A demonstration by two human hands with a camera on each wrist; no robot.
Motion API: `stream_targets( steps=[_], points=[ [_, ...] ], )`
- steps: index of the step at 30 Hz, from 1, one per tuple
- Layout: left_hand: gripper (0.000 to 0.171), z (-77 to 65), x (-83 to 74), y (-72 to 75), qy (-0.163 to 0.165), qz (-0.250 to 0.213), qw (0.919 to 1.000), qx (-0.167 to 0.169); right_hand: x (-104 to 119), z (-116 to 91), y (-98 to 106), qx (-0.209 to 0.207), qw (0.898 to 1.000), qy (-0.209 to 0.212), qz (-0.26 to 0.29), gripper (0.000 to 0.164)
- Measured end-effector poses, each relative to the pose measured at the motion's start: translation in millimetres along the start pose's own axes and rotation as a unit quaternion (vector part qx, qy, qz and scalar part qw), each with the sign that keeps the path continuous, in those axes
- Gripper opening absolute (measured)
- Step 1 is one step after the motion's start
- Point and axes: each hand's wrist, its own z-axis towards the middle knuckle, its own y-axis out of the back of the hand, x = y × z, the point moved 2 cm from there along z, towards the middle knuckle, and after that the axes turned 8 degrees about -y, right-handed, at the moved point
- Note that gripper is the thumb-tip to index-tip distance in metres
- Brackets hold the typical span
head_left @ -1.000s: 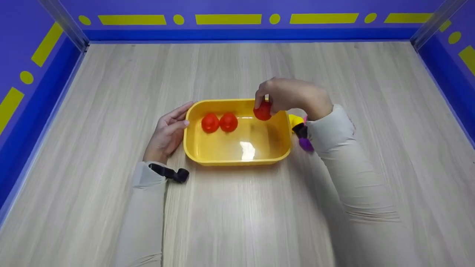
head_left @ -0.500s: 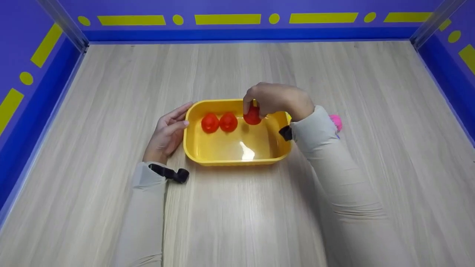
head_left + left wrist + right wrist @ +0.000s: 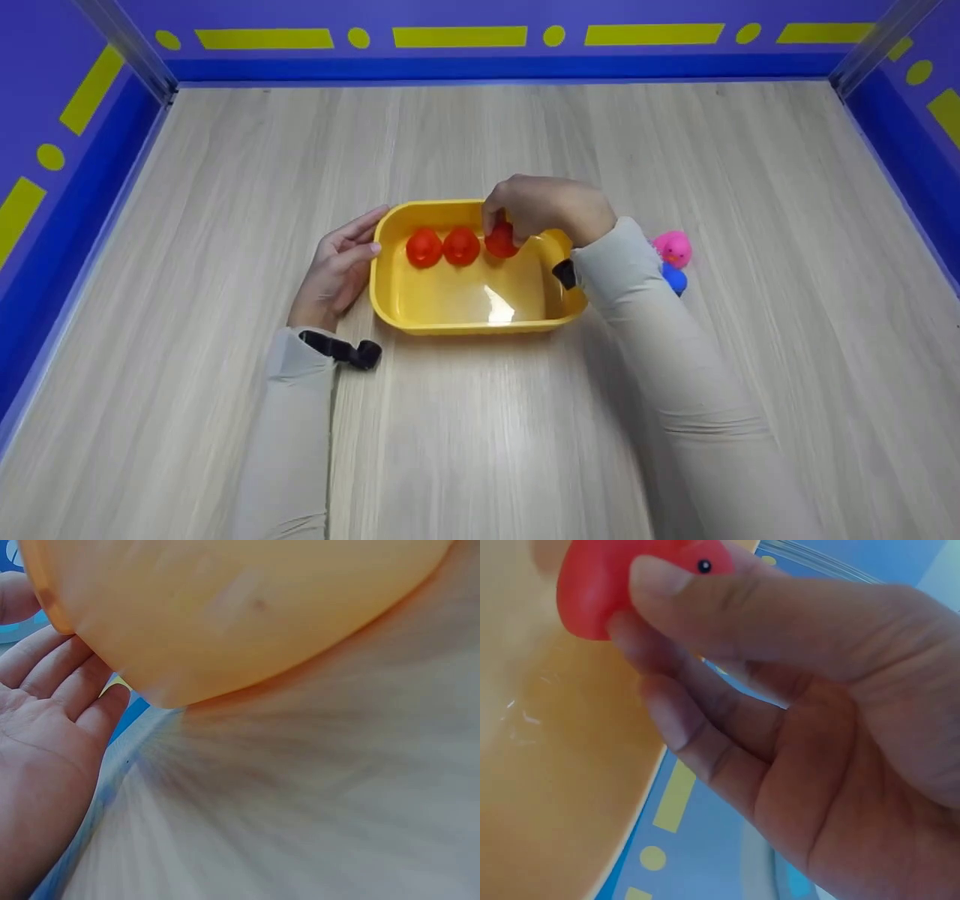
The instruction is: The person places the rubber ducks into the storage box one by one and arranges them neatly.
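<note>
A: What has the right hand (image 3: pixel 551 204) got?

B: A red toy duck (image 3: pixel 592 592), pinched between thumb and fingers; the right wrist view shows its small black eye

A: And where is that duck?

B: Inside the yellow tub (image 3: pixel 450 328), near its far wall; whether it touches the floor of the tub, I can't tell

A: Anything beside it?

B: Two others to its left, the middle red duck (image 3: pixel 461 247) and the leftmost red duck (image 3: pixel 424 247), side by side

A: The left hand (image 3: pixel 334 271)?

B: Well apart from the other, fingers nearly straight against the tub's left outer side, thumb at the rim

A: And on the worktop (image 3: pixel 465 435)?

B: Right of the tub, a pink duck (image 3: pixel 676 249) and a blue toy (image 3: pixel 675 279), both partly behind the right sleeve (image 3: pixel 667 352)
</note>
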Motion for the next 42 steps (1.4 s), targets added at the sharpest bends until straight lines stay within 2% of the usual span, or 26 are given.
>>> stream_targets(
  steps=[17,27,37,42],
  points=[
    [0.057,0.4,-0.7,0.1,0.006,0.0,1.0,-0.004,3.7,0.2,-4.6,-0.012,1.0,-0.013,-0.017,0.04],
    [0.056,0.4,-0.5,0.7,0.003,0.001,1.0,-0.001,2.5,7.7,-7.0,-0.011,0.999,0.013,-0.032,0.045],
    [0.056,0.6,-0.3,-0.3,0.001,0.002,1.0,-0.003,2.1,7.6,-11.0,0.0,0.999,-0.013,-0.029,0.048],
    [0.056,0.5,-0.4,-0.3,0.0,0.002,1.0,-0.004,1.4,7.6,-11.4,-0.002,0.999,-0.009,-0.034,0.05]
  ],
)
